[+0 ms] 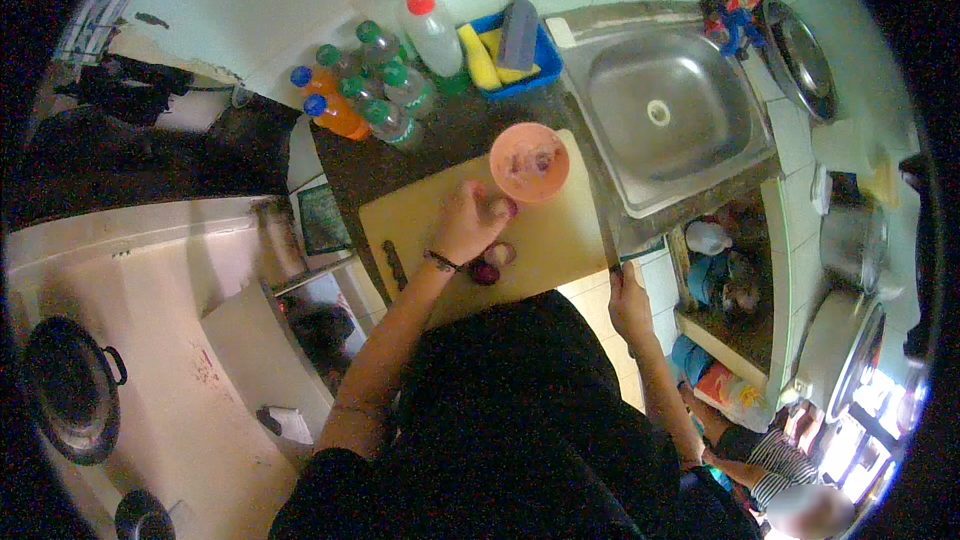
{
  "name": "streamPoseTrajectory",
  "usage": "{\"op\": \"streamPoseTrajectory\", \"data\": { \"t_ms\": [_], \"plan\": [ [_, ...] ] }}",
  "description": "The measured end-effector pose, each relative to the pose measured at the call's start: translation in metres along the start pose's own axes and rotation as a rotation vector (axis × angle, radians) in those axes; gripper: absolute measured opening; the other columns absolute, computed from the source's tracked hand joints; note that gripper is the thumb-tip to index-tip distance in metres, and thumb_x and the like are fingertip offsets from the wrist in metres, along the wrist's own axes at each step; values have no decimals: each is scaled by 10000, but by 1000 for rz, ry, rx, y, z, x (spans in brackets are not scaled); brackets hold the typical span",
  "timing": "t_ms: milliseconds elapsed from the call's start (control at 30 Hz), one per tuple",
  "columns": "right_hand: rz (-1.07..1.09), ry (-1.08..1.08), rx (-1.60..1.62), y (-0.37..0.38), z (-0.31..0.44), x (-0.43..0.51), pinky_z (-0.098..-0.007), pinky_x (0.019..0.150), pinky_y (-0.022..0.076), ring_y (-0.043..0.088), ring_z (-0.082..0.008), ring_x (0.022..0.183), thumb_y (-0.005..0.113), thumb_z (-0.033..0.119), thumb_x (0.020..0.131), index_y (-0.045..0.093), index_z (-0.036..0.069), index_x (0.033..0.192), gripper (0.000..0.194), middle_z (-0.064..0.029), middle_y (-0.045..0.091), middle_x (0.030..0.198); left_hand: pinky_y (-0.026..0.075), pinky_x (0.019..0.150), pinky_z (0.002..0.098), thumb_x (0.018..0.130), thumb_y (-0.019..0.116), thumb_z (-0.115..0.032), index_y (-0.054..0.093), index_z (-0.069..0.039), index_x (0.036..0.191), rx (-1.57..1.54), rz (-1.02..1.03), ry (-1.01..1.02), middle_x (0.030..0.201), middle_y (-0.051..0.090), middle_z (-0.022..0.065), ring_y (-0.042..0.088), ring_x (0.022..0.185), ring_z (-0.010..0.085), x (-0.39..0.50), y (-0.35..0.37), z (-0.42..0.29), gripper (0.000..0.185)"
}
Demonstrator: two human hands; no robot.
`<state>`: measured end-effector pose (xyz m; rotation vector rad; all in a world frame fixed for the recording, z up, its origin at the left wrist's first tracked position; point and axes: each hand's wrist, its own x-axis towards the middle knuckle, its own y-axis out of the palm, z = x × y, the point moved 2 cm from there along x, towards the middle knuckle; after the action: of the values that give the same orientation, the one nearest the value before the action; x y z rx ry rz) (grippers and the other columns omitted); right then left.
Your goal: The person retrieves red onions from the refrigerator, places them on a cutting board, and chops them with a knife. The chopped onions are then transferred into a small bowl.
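Observation:
My left hand (474, 223), with a dark bracelet at the wrist, is over a yellowish cutting board (555, 240). Its fingers are curled beside an orange-pink plastic bowl (529, 191). Reddish-purple shows at its fingertips; whether that is a held piece or the nails is unclear. Small purplish pieces lie inside the bowl. Below the hand, a red onion piece (485, 272) and a paler piece (500, 253) rest on the board. My right hand (630, 304) grips a knife (605, 229) by its handle, blade pointing away from me along the board's right edge.
A steel sink (675, 157) lies right of the board. Behind it stand several plastic bottles (390, 120) and a blue basket (551, 79) with sponges. Open shelving (727, 270) sits below the sink. Another person (784, 465) is at lower right. A dark pan (71, 390) hangs far left.

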<state>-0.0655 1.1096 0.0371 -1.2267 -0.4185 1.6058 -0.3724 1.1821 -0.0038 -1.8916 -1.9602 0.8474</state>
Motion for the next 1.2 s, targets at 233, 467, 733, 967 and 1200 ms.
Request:
{"op": "streamPoseTrajectory", "data": {
  "t_ms": [233, 467, 733, 967, 1200],
  "plan": [
    [62, 68, 57, 4, -13, -17, -607, 669, 446, 588, -524, 762, 407, 260, 983, 371, 84, 1258, 328, -319, 619, 798, 486, 824, 457, 766, 707, -195, 550, -95, 1127, 239, 161, 243, 1142, 546, 172, 551, 1021, 393, -10, 21, -30, 407],
    [105, -10, 23, 7, -11, -27, -617, 652, 444, 585, -527, 763, 411, 266, 983, 366, 91, 1048, 192, -320, 616, 787, 452, 863, 499, 824, 648, -231, 564, -143, 1132, 419, 202, 478, 1163, 533, 170, 554, 1041, 361, -54, 29, -35, 330],
    [157, -178, -5, 21, -6, -26, -600, 564, 430, 584, -503, 676, 438, 259, 978, 380, 107, 1045, 176, -280, 605, 700, 385, 938, 471, 870, 582, -312, 588, -161, 1134, 694, 38, 551, 1146, 577, 87, 541, 1051, 302, -65, 12, 10, 304],
    [185, -126, -37, 12, 5, -28, -599, 560, 435, 588, -496, 677, 411, 281, 987, 385, 112, 1047, 181, -263, 610, 694, 400, 957, 496, 877, 585, -302, 560, -125, 1182, 525, 62, 673, 1228, 539, 124, 520, 1123, 327, -60, 13, -9, 353],
    [236, -166, -239, -2, 20, -38, -566, 576, 472, 624, -451, 686, 358, 250, 990, 401, 130, 1063, 147, -232, 638, 742, 415, 977, 455, 801, 678, -228, 484, -128, 1261, 170, 326, 316, 1271, 508, 131, 511, 1146, 348, -52, 27, -30, 509]
  ]
}}
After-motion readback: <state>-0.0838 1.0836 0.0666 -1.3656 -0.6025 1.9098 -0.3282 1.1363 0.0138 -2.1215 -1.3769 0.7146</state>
